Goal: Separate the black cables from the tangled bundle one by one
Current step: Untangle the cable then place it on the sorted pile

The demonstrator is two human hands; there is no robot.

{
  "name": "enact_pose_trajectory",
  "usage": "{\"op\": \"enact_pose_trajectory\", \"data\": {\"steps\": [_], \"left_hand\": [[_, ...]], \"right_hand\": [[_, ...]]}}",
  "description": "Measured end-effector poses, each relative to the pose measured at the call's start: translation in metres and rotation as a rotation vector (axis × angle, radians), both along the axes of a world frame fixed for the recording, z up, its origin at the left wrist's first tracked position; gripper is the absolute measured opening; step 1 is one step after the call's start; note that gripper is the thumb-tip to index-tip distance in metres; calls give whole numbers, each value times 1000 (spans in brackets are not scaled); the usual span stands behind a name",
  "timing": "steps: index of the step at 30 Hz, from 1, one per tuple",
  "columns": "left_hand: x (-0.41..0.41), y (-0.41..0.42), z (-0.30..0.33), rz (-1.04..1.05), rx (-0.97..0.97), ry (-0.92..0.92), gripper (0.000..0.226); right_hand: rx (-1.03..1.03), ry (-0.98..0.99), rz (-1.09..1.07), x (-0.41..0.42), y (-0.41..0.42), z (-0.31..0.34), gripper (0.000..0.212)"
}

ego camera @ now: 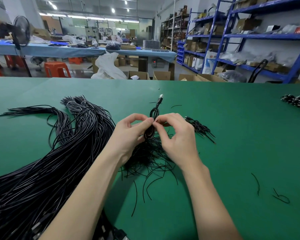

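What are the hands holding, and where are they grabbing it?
Both the left hand and right hand pinch a coiled black cable around its middle, its USB plug pointing away.

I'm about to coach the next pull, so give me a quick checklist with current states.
1. Left hand grips the coiled cable: ok.
2. Right hand pinches at the same coil: ok.
3. USB plug free beyond the hands: ok.
4. Coil free of the thin wire tangle underneath: cannot tell.
5. Big cable bundle lies left, apart from the coil: ok.
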State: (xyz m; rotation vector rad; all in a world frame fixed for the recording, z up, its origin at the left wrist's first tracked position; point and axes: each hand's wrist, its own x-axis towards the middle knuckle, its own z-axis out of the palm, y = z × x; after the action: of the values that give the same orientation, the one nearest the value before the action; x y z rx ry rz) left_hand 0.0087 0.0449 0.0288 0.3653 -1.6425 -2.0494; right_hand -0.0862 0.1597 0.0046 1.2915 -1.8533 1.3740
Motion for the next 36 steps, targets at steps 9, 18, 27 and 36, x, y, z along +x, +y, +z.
{"op": "enact_pose_trajectory", "data": {"steps": [9,18,27,36], "left_hand": [[8,-18,3,-174,114,-112,38],[16,-19,8,31,-471,98,28],[24,-18,23,126,-764,29,22],[18,-32,14,-47,161,-117,28]], "right_hand": [[-33,63,-39,1,0,0,7],[-37,-1194,391,4,-3,21,10],[-36,-1749,731,10,-4,14,12],[179,-337,99,7,10,29,6]]}}
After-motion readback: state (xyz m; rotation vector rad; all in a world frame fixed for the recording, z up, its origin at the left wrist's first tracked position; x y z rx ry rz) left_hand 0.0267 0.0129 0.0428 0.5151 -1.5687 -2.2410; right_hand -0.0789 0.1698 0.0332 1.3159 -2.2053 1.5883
